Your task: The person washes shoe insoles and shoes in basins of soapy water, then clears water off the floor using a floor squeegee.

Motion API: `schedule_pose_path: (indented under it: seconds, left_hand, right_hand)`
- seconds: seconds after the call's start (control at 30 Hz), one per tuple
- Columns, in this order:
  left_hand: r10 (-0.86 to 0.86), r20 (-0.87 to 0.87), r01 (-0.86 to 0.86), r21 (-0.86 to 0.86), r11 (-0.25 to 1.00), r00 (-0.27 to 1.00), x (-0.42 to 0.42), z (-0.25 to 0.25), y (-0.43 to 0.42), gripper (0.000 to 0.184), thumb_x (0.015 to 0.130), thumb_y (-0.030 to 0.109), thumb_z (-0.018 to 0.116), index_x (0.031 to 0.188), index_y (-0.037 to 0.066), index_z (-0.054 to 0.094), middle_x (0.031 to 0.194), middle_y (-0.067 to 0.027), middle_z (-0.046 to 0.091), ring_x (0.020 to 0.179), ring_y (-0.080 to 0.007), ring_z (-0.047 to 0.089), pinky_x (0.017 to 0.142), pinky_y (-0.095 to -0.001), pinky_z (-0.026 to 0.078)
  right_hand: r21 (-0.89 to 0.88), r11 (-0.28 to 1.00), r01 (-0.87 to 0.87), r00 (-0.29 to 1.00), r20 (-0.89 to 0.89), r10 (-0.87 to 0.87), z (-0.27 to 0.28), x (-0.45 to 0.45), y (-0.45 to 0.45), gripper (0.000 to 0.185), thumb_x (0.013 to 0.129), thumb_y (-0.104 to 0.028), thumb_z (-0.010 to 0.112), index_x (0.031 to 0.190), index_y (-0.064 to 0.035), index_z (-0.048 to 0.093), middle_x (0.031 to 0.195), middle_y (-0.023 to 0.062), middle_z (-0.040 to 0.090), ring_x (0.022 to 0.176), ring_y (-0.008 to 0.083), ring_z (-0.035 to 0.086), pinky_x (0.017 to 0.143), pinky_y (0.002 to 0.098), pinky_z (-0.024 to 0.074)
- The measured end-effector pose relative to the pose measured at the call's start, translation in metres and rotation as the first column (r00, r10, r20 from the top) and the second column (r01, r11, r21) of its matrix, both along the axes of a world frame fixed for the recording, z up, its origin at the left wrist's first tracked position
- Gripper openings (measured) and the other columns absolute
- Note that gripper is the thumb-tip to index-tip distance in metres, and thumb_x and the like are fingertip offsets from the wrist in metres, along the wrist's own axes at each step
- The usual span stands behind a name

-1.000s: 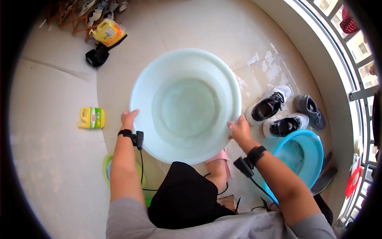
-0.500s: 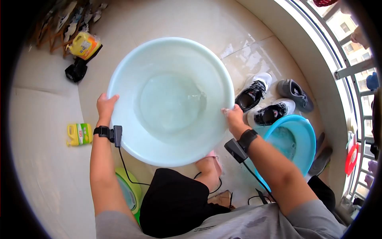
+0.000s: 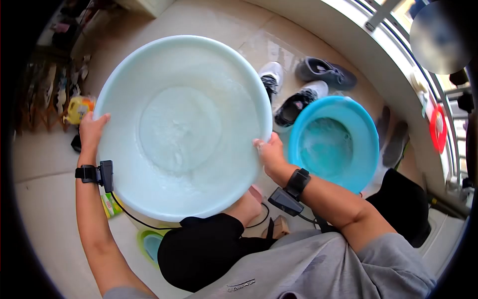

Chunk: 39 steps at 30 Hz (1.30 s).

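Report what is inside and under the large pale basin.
Rippled water lies inside the large pale basin. Part of a pink slipper peeks out past its near rim; whatever is directly underneath is covered.

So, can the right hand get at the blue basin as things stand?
Probably not while occupied: the right hand grips the pale basin. If freed, likely yes; the blue basin sits close by, with nothing visible between.
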<state>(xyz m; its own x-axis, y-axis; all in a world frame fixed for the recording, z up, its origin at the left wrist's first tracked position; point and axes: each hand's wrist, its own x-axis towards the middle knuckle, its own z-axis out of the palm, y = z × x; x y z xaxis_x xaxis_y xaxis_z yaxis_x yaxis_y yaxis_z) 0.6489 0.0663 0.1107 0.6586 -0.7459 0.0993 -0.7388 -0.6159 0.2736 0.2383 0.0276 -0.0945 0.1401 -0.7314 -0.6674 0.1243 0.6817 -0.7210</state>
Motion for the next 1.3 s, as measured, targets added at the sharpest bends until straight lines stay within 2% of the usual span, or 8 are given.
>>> schedule_pose_path:
  seconds: [0.33,0.43,0.67,0.8,0.97,1.13,1.23,1.3]
  left_hand:
    - [-0.261,0.238,0.242,0.105,0.965,0.936,-0.119,0.053,-0.055,0.034,0.066,0.025,0.068,0.081,-0.004,0.059,0.073,-0.0132,0.063,0.065,-0.0217,0.06,0.062,-0.0326,0.046]
    - [-0.301,0.261,0.28,0.113,0.953,0.917,-0.153,0.067,-0.067,0.036,0.064,0.027,0.068,0.08,-0.004,0.06,0.074,-0.0145,0.063,0.066,-0.024,0.06,0.062,-0.034,0.047]
    - [-0.386,0.298,0.352,0.163,0.922,0.873,-0.206,0.083,-0.089,0.035,0.063,0.028,0.068,0.078,-0.004,0.059,0.073,-0.0169,0.062,0.066,-0.0268,0.06,0.064,-0.0355,0.047]
    - [-0.418,0.348,0.378,0.18,0.908,0.839,-0.215,0.082,-0.093,0.035,0.064,0.027,0.068,0.077,-0.004,0.059,0.073,-0.0169,0.062,0.066,-0.0271,0.06,0.063,-0.0356,0.046]
    - [-0.39,0.224,0.382,0.081,0.921,0.893,-0.187,0.066,-0.088,0.037,0.068,0.029,0.069,0.081,-0.004,0.06,0.076,-0.0164,0.064,0.068,-0.0271,0.061,0.064,-0.0355,0.046]
    - [-0.272,0.049,0.275,-0.069,0.959,0.961,-0.133,-0.004,-0.048,0.037,0.068,0.03,0.072,0.082,-0.002,0.061,0.074,-0.0134,0.064,0.065,-0.0204,0.059,0.064,-0.0337,0.046]
    - [-0.225,-0.028,0.22,-0.107,0.969,0.974,-0.129,-0.034,-0.028,0.038,0.069,0.03,0.072,0.083,-0.004,0.061,0.075,-0.0102,0.064,0.065,-0.0169,0.057,0.062,-0.0314,0.046]
    - [-0.181,-0.181,0.152,-0.162,0.975,0.967,-0.125,-0.047,-0.017,0.039,0.07,0.029,0.072,0.085,-0.005,0.06,0.075,-0.0079,0.062,0.066,-0.0155,0.055,0.062,-0.03,0.045]
  right_hand:
    - [-0.044,0.989,0.14,0.968,0.215,-0.127,-0.02,-0.075,0.045,0.03,0.078,-0.005,0.057,0.104,0.0041,0.045,0.096,0.0152,0.057,0.086,0.0228,0.057,0.075,0.0336,0.0473]
    - [-0.025,0.989,0.143,0.988,0.056,-0.141,-0.021,-0.088,0.05,0.029,0.077,-0.007,0.058,0.102,0.0036,0.046,0.093,0.0139,0.057,0.083,0.0219,0.056,0.072,0.0337,0.0466]
    - [0.001,0.975,0.223,0.963,0.153,-0.221,-0.035,-0.115,0.063,0.028,0.079,-0.001,0.05,0.106,0.0047,0.052,0.095,0.0136,0.059,0.081,0.0225,0.059,0.072,0.0355,0.0492]
    - [-0.045,0.962,0.269,0.963,0.035,-0.267,-0.041,-0.12,0.062,0.026,0.079,0.0,0.05,0.105,0.0052,0.052,0.093,0.0142,0.06,0.083,0.0229,0.058,0.073,0.0341,0.0486]
    - [-0.063,0.955,0.29,0.955,-0.041,-0.293,0.004,-0.141,0.054,0.027,0.078,-0.003,0.053,0.104,0.0046,0.049,0.095,0.015,0.058,0.085,0.0234,0.057,0.074,0.0346,0.0478]
    - [-0.219,0.943,0.249,0.953,-0.121,-0.279,0.002,-0.152,0.035,0.031,0.077,-0.012,0.056,0.102,0.0039,0.047,0.097,0.0226,0.058,0.089,0.0347,0.058,0.077,0.0401,0.0467]
    - [-0.308,0.938,0.161,0.943,-0.231,-0.238,-0.005,-0.153,0.019,0.028,0.076,-0.006,0.056,0.101,0.0052,0.049,0.092,0.0175,0.059,0.081,0.0255,0.059,0.071,0.0367,0.0489]
    - [-0.33,0.935,0.126,0.944,-0.249,-0.215,0.002,-0.154,0.006,0.028,0.076,-0.008,0.056,0.101,0.0045,0.049,0.093,0.0195,0.059,0.084,0.0301,0.059,0.074,0.0388,0.048]
